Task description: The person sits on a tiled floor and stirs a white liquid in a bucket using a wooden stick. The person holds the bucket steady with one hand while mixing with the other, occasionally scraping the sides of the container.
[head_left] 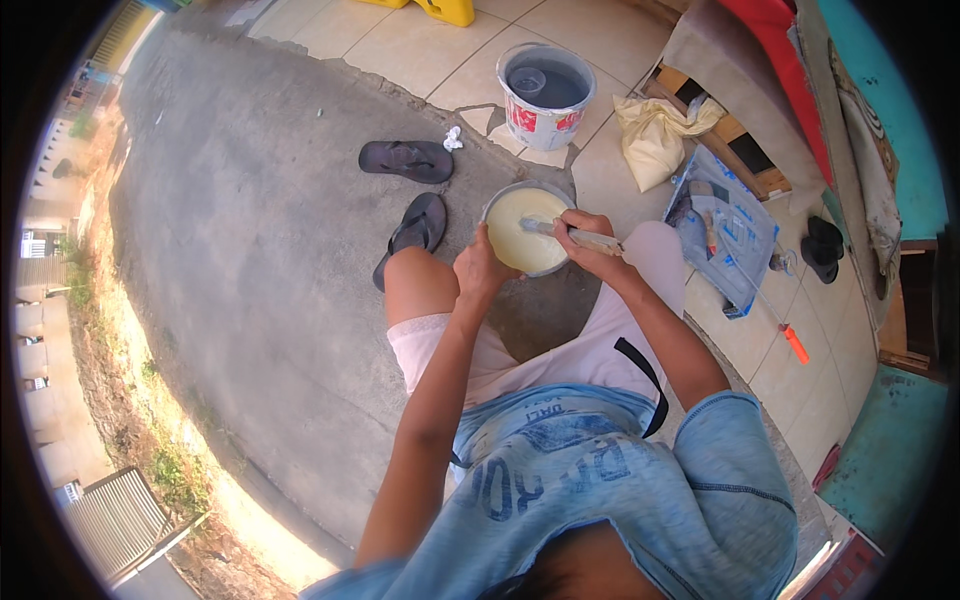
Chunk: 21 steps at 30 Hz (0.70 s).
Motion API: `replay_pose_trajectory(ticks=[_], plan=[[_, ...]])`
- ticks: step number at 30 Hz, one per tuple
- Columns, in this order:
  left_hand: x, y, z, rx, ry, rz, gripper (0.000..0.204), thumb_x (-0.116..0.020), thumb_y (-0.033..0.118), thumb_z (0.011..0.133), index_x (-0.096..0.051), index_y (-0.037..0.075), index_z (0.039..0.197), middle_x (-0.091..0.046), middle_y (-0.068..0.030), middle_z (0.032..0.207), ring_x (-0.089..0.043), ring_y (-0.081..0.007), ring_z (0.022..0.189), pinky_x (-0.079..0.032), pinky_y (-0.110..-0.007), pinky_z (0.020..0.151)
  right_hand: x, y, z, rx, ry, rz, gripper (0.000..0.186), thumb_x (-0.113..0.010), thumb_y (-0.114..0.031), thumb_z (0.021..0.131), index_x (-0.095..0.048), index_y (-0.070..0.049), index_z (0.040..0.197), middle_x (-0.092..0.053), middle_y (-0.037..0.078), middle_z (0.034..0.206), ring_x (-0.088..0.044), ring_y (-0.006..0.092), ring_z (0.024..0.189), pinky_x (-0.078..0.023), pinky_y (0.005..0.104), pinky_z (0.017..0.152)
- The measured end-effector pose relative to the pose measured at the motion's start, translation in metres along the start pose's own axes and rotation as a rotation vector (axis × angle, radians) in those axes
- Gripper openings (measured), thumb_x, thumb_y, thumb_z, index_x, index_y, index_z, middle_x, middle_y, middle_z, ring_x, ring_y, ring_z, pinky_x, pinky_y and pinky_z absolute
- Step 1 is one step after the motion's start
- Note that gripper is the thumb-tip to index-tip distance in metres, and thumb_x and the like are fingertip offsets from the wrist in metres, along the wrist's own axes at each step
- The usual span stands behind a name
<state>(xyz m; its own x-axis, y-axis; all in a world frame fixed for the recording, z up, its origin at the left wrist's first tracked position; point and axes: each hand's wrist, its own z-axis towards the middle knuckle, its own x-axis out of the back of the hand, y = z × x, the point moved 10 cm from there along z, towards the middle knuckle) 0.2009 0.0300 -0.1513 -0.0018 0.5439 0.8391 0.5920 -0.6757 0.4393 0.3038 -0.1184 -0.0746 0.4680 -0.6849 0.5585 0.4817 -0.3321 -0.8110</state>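
Between my knees is a round grey-rimmed bowl point(488, 207) of smooth, cream-coloured liquid point(515, 208). My left hand point(483, 264) grips its near left rim, thumb at the edge and the other fingers mostly hidden against the side. Closed around a flat, pale stick-like tool point(603, 243), my right hand point(590, 240) is over the bowl's right rim. The tool's greyish end dips into the liquid near the middle; whether it is a brush or a scraper I cannot tell.
Beyond the bowl stands a white bucket point(540, 122) of dark water with a clear cup in it. To the right lie a cream cloth bag point(650, 140), a blue-grey plastic sheet point(725, 235) with tools, and an orange-handled rod point(795, 343). Dark flip-flops point(407, 161) rest on the left.
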Motion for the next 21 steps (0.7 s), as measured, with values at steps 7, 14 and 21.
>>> replay_pose_trajectory(ticks=[7,14,21], plan=[[-0.003,-0.006,0.0,0.023,-0.01,0.023,0.112,-0.089,0.033,0.041,-0.034,0.002,0.133,-0.067,-0.0168,0.09,-0.066,-0.0306,0.086,-0.052,-0.037,0.072,0.01,-0.002,-0.005,0.032,-0.255,-0.11,0.015,-0.059,-0.014,0.083,-0.057,-0.001,0.076,-0.056,0.016,0.065,-0.056,0.0304,0.06,-0.044,0.0364,0.058],[-0.005,-0.005,0.002,0.005,-0.01,0.007,0.113,-0.089,0.033,0.041,-0.033,0.001,0.134,-0.067,-0.0163,0.088,-0.066,-0.0306,0.085,-0.052,-0.037,0.071,-0.004,-0.018,0.002,0.118,-0.08,-0.012,0.014,-0.059,-0.012,0.081,-0.057,0.0,0.075,-0.056,0.016,0.067,-0.056,0.0301,0.062,-0.044,0.0359,0.06],[-0.001,-0.002,0.0,-0.012,-0.002,0.005,0.114,-0.089,0.032,0.04,-0.032,0.001,0.134,-0.067,-0.0174,0.09,-0.066,-0.0309,0.086,-0.052,-0.037,0.072,0.007,-0.005,0.0,-0.004,-0.34,-0.134,0.015,-0.059,-0.014,0.082,-0.058,0.0,0.074,-0.06,0.016,0.072,-0.059,0.0304,0.067,-0.044,0.0367,0.061]])
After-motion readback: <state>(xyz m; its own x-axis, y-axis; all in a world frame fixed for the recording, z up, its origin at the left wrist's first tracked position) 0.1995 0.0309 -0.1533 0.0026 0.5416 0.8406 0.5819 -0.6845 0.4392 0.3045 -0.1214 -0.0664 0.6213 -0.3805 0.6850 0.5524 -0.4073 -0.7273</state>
